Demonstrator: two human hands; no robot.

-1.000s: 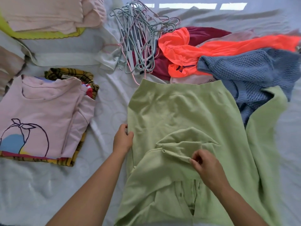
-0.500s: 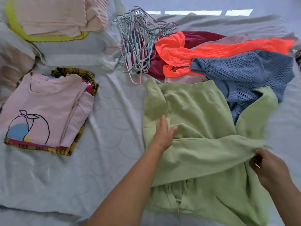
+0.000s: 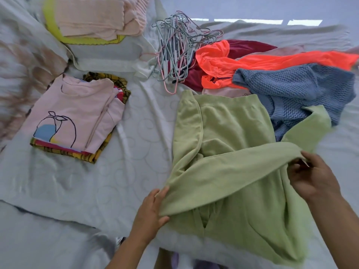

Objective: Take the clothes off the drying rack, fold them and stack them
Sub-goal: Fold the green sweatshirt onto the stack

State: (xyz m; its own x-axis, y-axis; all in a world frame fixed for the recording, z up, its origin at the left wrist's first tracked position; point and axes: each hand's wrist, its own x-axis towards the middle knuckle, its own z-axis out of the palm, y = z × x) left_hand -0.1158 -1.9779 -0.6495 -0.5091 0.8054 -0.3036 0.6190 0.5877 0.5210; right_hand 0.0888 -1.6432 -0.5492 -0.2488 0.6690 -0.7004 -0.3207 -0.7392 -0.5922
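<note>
Down slides the left hand (image 3: 151, 208) to pinch one sleeve of the green sweatshirt (image 3: 233, 129), right hand (image 3: 312, 177) gripping its cuff, garment half-folded on the bed (image 3: 136, 171) (pink-topped stack (image 3: 77, 117) done; orange top (image 3: 252, 61), blue knit (image 3: 291, 88) left).

The left forearm (image 3: 126, 249), at 6 o'clock, and the right forearm (image 3: 338, 226), at 4 o'clock, are bare from frame edge to wrist. The left hand (image 3: 153, 208) and right hand (image 3: 314, 181) are bare as well. A scrap of lilac cloth (image 3: 175, 258) shows at 6 o'clock; whether it is worn cannot be told.
</note>
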